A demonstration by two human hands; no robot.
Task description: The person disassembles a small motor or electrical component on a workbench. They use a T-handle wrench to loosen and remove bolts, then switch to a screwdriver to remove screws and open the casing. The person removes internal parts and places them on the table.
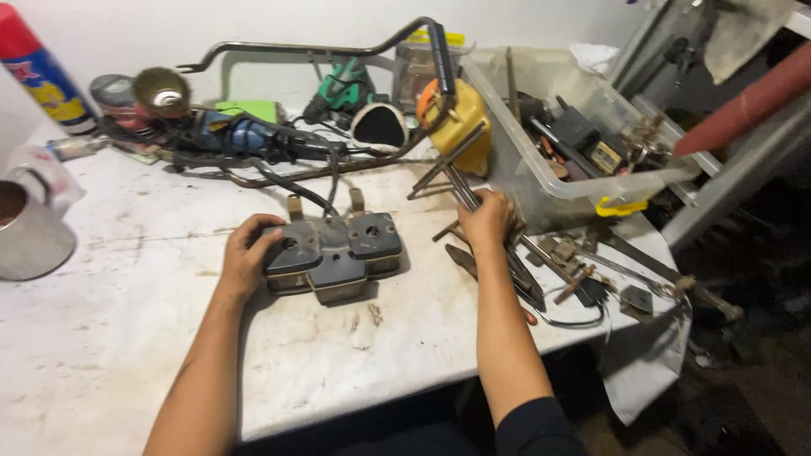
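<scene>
Grey metal cover (334, 253), left hand (249, 253) gripping

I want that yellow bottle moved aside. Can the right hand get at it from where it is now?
Probably yes. The right hand rests on the long metal tools just below the yellow bottle; only those rods and a bent bar leaning against it crowd the way.

Left hand (251, 252) grips housing (334, 252) (right hand (486, 221) on rods (470, 201))

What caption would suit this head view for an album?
Left hand steadies a grey metal cover on a white bench; right hand reaches into scattered tools.
</scene>
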